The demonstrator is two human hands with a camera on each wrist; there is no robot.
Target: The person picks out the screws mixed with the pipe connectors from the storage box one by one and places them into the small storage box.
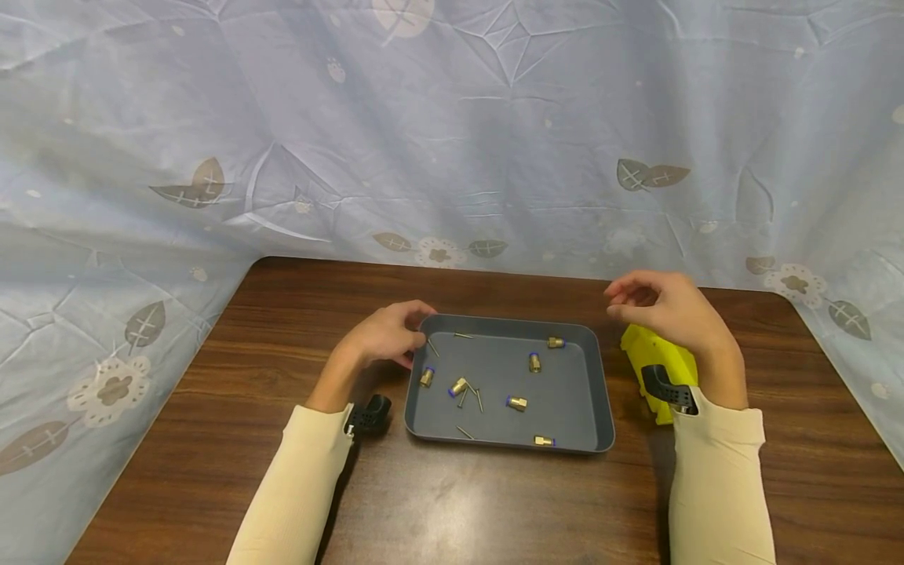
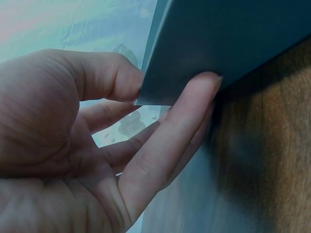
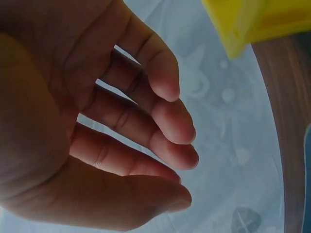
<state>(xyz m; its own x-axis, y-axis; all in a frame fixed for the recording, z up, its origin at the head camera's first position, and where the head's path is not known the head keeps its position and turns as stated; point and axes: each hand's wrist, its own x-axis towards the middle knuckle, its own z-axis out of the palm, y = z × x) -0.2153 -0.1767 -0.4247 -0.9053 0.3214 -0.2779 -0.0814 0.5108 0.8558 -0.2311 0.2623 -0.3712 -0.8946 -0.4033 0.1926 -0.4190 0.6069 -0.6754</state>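
A grey, shallow tray [image 1: 565,392] sits at the middle of a dark wood-grain table [image 1: 438,502], between two long-sleeved arms. The person's left hand [image 1: 384,337] grips its far left corner, digits bent around the wall and the rim. The right hand [image 1: 667,310] is raised over a yellow object [image 1: 657,353] just beyond the tray's right end; its fingers are loosely curved, the thumb lies near them, and nothing is held.

The tray looks stiff, light and smooth-walled, likely plastic, though I cannot be sure. It would probably slide easily and is unlikely to break. The raised rim seems the best hold, ideally at both short ends and kept level, since the brass-coloured fittings [image 1: 517,403] with blue collars and the thin screws [image 1: 479,400] lie loose inside and could roll or slip.

The tray lies flat, open side up, its long axis running left to right across the table, the right end slightly nearer the person. The fittings point various ways: some lie crosswise, others roughly lengthwise to the arms. The yellow object is partly hidden by the right hand and wrist, so I cannot tell its full shape
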